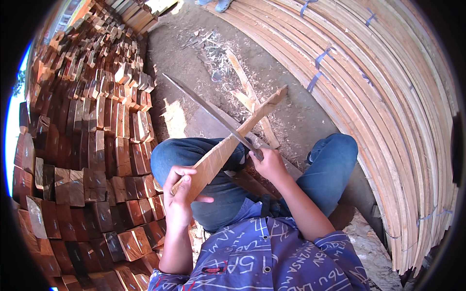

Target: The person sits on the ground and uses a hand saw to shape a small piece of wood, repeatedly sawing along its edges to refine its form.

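Note:
A pale, tapered plank of wood (217, 157) slants across my lap. Its broad end is gripped by my left hand (182, 191), with fingers and thumb around the edges, and its narrow end points away to the far right. My right hand (268, 164) is closed around the dark handle of a long, narrow machete-like blade (206, 105). That blade crosses over the middle of the plank, its tip reaching to the far left. Whether its edge touches the wood I cannot tell.
Stacked cut wood blocks (92, 179) rise along my left. Long bundled strips of timber (369, 92), tied with blue bands, curve along the right. Loose wood offcuts (240, 72) and shavings lie on the ground ahead. Another person's foot (223, 5) shows at the top.

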Action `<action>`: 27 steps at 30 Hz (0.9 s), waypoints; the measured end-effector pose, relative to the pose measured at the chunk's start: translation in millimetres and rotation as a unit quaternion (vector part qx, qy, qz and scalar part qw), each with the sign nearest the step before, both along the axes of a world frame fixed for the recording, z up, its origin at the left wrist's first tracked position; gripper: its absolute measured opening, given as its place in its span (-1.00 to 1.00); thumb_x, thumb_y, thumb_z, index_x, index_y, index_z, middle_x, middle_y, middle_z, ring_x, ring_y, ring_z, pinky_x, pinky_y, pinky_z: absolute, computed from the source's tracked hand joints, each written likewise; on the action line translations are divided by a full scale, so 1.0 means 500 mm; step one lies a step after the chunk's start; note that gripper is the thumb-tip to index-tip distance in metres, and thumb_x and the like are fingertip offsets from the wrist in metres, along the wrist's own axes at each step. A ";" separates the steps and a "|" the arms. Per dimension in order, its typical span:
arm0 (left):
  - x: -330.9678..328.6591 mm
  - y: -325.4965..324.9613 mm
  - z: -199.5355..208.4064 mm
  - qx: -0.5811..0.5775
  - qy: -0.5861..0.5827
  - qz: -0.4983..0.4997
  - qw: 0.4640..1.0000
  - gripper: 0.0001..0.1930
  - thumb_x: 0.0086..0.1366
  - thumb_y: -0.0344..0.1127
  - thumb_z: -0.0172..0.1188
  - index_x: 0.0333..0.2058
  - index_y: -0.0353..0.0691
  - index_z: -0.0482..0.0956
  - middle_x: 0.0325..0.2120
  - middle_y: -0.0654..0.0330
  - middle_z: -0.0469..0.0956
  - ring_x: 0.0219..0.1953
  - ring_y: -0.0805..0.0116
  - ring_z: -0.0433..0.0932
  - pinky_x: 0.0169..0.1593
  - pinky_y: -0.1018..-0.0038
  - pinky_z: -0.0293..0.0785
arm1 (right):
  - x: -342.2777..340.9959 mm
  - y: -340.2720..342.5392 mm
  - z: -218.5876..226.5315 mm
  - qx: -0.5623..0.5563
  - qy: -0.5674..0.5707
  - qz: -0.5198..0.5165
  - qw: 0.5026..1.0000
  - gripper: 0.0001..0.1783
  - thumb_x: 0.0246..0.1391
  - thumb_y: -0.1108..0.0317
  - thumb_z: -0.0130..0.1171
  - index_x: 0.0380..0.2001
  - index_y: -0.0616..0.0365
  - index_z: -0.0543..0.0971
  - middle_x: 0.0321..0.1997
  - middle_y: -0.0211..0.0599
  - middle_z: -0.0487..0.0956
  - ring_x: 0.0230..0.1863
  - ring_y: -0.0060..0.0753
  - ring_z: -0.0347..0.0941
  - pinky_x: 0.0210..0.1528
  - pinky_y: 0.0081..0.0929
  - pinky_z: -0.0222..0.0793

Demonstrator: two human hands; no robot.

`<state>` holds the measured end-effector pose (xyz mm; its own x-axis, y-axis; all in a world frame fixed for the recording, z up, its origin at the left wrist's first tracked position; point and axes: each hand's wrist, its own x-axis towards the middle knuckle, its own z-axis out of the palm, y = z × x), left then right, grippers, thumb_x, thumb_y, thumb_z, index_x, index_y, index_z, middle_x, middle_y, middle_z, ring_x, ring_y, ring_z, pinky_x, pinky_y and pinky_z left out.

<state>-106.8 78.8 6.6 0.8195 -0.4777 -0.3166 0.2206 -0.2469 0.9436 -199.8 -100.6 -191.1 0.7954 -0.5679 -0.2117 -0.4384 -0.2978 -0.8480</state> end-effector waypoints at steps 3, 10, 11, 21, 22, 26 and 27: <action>0.005 0.019 -0.019 0.000 0.017 0.066 0.998 -0.83 0.39 -0.26 -0.03 -0.19 -0.18 0.46 -0.22 0.18 0.40 -0.21 0.25 0.59 -0.55 0.37 0.72 | 0.013 0.011 -0.038 -0.090 -0.013 0.010 0.996 -0.73 0.06 0.23 0.26 -0.44 0.26 0.57 -0.51 0.11 0.59 -0.35 0.21 0.57 -0.25 0.02 0.49; 0.014 0.025 -0.022 0.001 0.001 0.089 0.996 -0.84 0.42 -0.26 -0.02 -0.19 -0.20 0.46 -0.21 0.18 0.37 -0.17 0.22 0.57 -0.52 0.28 0.74 | 0.020 0.009 0.056 -0.030 0.031 0.070 0.997 -0.78 -0.02 0.26 0.28 -0.39 0.20 0.60 -0.48 0.10 0.61 -0.34 0.19 0.58 -0.24 0.01 0.51; 0.017 0.025 -0.023 0.001 0.004 0.088 0.996 -0.84 0.42 -0.27 -0.02 -0.19 -0.20 0.46 -0.21 0.18 0.37 -0.17 0.22 0.57 -0.52 0.27 0.74 | 0.022 0.014 0.067 -0.023 0.007 0.068 0.997 -0.79 -0.03 0.27 0.28 -0.40 0.20 0.60 -0.50 0.10 0.59 -0.36 0.20 0.57 -0.26 0.01 0.49; 0.033 0.019 -0.015 0.047 -0.013 0.101 0.994 -0.87 0.40 -0.30 0.02 -0.22 -0.20 0.49 -0.22 0.24 0.38 -0.20 0.28 0.56 -0.51 0.27 0.74 | 0.006 -0.080 -0.106 -0.003 0.119 -0.031 0.992 -0.73 0.05 0.23 0.22 -0.31 0.25 0.65 -0.36 0.12 0.64 -0.22 0.19 0.59 -0.11 -0.02 0.50; 0.032 0.013 -0.014 0.047 -0.015 0.105 0.993 -0.86 0.40 -0.29 0.04 -0.20 -0.22 0.47 -0.23 0.22 0.37 -0.22 0.27 0.56 -0.50 0.27 0.74 | 0.004 -0.074 -0.107 -0.004 0.112 -0.035 0.993 -0.74 0.05 0.24 0.23 -0.33 0.24 0.65 -0.39 0.11 0.63 -0.25 0.19 0.58 -0.14 -0.02 0.49; 0.043 0.025 -0.021 0.046 -0.021 0.105 0.993 -0.84 0.41 -0.27 0.06 -0.20 -0.26 0.45 -0.22 0.17 0.39 -0.22 0.23 0.59 -0.49 0.27 0.75 | 0.005 -0.047 -0.055 0.007 0.098 -0.013 0.995 -0.75 0.03 0.23 0.25 -0.35 0.22 0.63 -0.44 0.10 0.62 -0.30 0.19 0.58 -0.18 -0.01 0.50; 0.042 0.024 -0.019 0.050 -0.025 0.106 0.993 -0.84 0.41 -0.28 0.06 -0.20 -0.26 0.45 -0.22 0.17 0.39 -0.21 0.22 0.59 -0.48 0.27 0.75 | 0.005 -0.042 -0.029 0.002 0.094 0.011 0.996 -0.74 0.01 0.23 0.25 -0.36 0.22 0.62 -0.41 0.09 0.63 -0.29 0.18 0.60 -0.16 0.00 0.51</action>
